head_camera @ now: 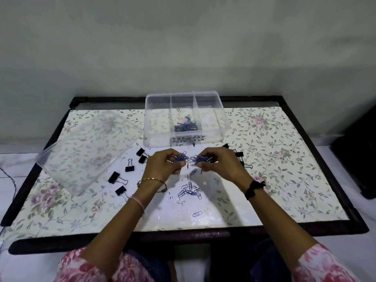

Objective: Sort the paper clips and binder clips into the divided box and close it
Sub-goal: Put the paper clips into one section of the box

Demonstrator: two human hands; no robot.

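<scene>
A clear divided box (154, 137) with three compartments stands open at the back of the table; blue paper clips (185, 127) lie in its middle compartment. My left hand (162, 164) and my right hand (218, 162) each hold a bunch of blue paper clips (191, 158) just in front of the box, a few clips dangling between them. More loose paper clips (188, 192) lie on the table below my hands. Black binder clips (117, 178) are scattered to the left, and some (240, 154) show behind my right hand.
The clear lid (81, 151) lies tilted on the left of the floral table cover (284, 169). A dark table frame (335, 228) runs around the edge. A dark object (358, 159) stands off the table at right. A wall is behind.
</scene>
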